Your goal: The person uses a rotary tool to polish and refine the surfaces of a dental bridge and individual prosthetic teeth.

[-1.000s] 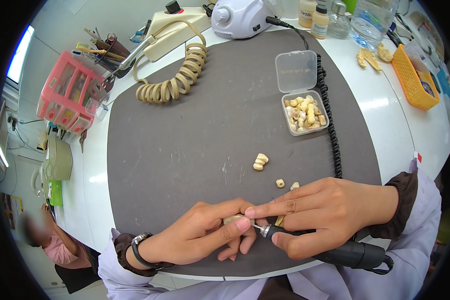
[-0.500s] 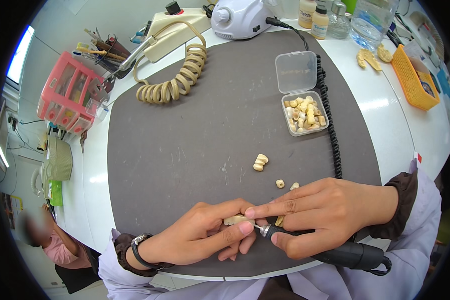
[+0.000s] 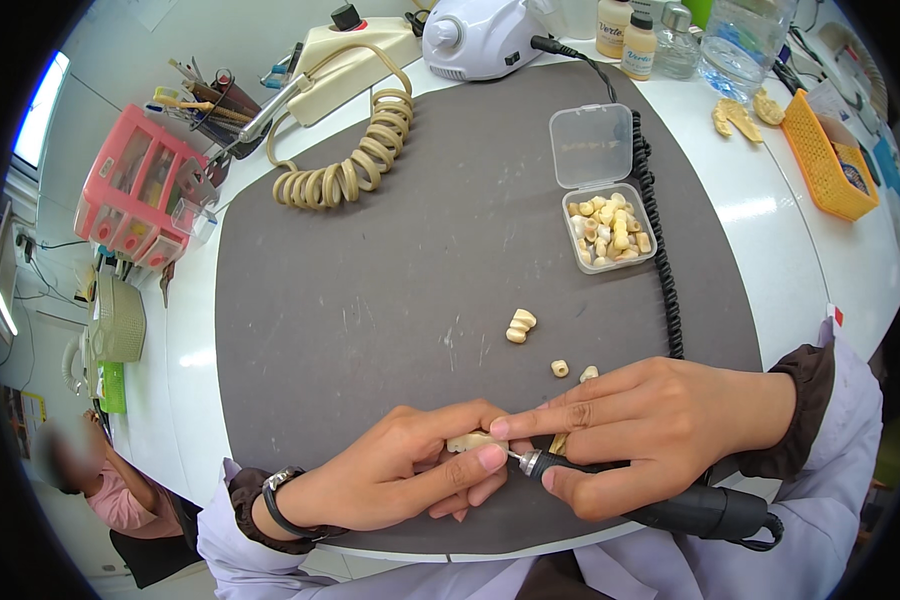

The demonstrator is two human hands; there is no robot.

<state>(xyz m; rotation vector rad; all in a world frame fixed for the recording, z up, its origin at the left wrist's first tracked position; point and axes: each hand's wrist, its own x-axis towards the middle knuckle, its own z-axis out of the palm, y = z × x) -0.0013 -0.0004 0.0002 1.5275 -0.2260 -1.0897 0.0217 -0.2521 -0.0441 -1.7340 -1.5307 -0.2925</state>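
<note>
Your left hand [image 3: 395, 480] pinches a small cream tooth-shaped piece [image 3: 467, 441] between thumb and fingers, low on the grey mat [image 3: 370, 280], close to the near edge of the surface [image 3: 800, 250]. Your right hand [image 3: 630, 430] is closed around a black rotary handpiece [image 3: 670, 505], held like a pen, with its metal tip touching the cream piece just right of your left thumb. The index finger of your right hand reaches over to the piece too. The handpiece body runs out to the lower right past your wrist.

Loose bits on the mat just above your right hand: a small cream ring-like piece [image 3: 560, 368] and another small piece [image 3: 589, 373] beside it, near your knuckles. A bit further up lies a cream multi-unit piece [image 3: 519, 325], apart from both hands.

A clear plastic box [image 3: 610, 235], lid open and standing back, holds many cream pieces; it sits on the mat's right side, well apart from your hands. A black coiled cord [image 3: 660, 270] runs down the mat's right edge beside the box. At the far side: a white motor unit [image 3: 480, 38], a beige coiled hose [image 3: 355, 170], a pink tool rack [image 3: 135, 200] at far left, small bottles [image 3: 630, 40] and an orange basket [image 3: 830, 160] at far right.
</note>
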